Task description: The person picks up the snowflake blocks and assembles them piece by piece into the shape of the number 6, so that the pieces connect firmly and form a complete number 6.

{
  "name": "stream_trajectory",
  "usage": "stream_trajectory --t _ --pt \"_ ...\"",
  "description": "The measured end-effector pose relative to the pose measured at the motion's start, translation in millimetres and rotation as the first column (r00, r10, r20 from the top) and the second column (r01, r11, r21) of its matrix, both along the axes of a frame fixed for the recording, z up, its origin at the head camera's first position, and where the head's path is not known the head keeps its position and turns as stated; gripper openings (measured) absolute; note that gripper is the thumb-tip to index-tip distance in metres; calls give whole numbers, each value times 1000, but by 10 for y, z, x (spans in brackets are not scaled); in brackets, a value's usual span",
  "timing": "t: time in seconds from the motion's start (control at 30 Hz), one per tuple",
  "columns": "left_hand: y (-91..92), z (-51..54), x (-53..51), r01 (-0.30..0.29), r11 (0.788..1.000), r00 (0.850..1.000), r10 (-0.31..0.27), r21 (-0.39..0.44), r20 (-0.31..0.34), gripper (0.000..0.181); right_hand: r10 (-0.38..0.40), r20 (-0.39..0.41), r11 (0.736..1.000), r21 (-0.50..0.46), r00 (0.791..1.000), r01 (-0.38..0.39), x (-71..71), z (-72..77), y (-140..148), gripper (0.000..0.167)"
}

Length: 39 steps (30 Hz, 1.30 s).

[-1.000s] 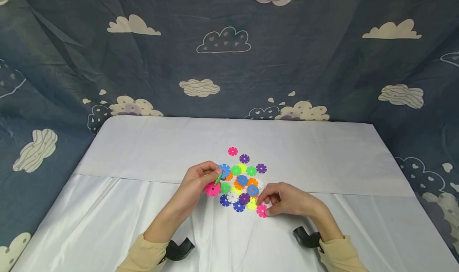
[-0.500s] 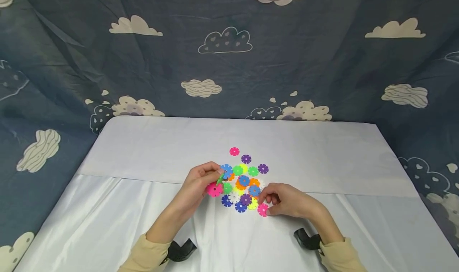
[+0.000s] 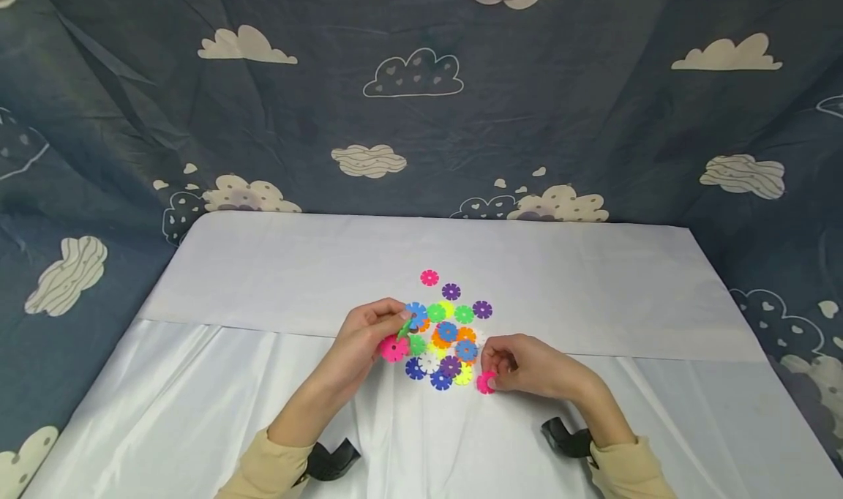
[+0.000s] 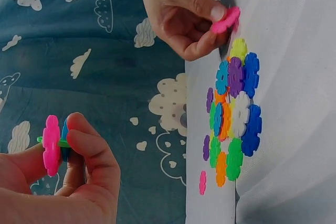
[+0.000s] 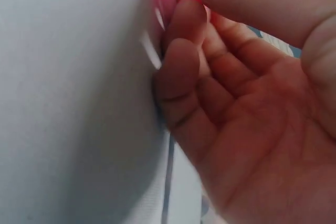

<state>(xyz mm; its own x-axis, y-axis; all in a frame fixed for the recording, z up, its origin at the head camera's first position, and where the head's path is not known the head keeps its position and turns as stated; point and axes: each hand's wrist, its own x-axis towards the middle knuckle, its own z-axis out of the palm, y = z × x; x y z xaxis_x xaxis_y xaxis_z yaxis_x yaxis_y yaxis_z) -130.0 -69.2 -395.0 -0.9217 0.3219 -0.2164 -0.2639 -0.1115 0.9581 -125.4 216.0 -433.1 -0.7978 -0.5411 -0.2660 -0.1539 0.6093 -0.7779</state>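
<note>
My left hand (image 3: pixel 364 336) pinches a small joined set of notched plastic discs, held above the table. In the left wrist view a pink disc (image 4: pixel 51 145) and a blue disc (image 4: pixel 65 139) stand side by side, with a green disc (image 4: pixel 40 140) crossing them edge-on. My right hand (image 3: pixel 530 364) pinches another pink disc (image 3: pixel 486 383) between thumb and fingers, its edge tilted up at the near right of a loose cluster. Only part of that disc shows in the right wrist view. The cluster includes a purple disc (image 3: pixel 450 366) and a white disc (image 3: pixel 429 362).
Several discs lie flat and overlapping on the white-covered table (image 3: pixel 263 265), among them a lone pink disc (image 3: pixel 429 278) at the far side. A dark cloth with cloud prints (image 3: pixel 421 133) hangs behind. Black straps (image 3: pixel 331 460) sit at both wrists.
The right hand has picked up the edge of the near-right pink disc and drawn it slightly away from the cluster. The left hand and its joined discs have barely moved.
</note>
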Motion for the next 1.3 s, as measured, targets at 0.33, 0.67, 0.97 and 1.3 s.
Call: stream_trajectory --t 0.33,0.67,0.97,1.3 --pt "31 -14 15 20 1000 1000 -20 -2 -1 18 -161 -39 967 -204 986 150 -5 71 -68 12" --pt "60 -4 54 22 997 999 -24 -73 -38 14 -360 -56 826 -483 931 290 94 189 -263 17" --pt "75 29 103 63 996 996 -67 -66 -56 17 -416 -106 775 -561 903 290 214 299 -449 14" --pt "124 50 134 49 997 997 -53 -61 -57 18 -464 -183 739 -619 867 265 297 337 -568 16"
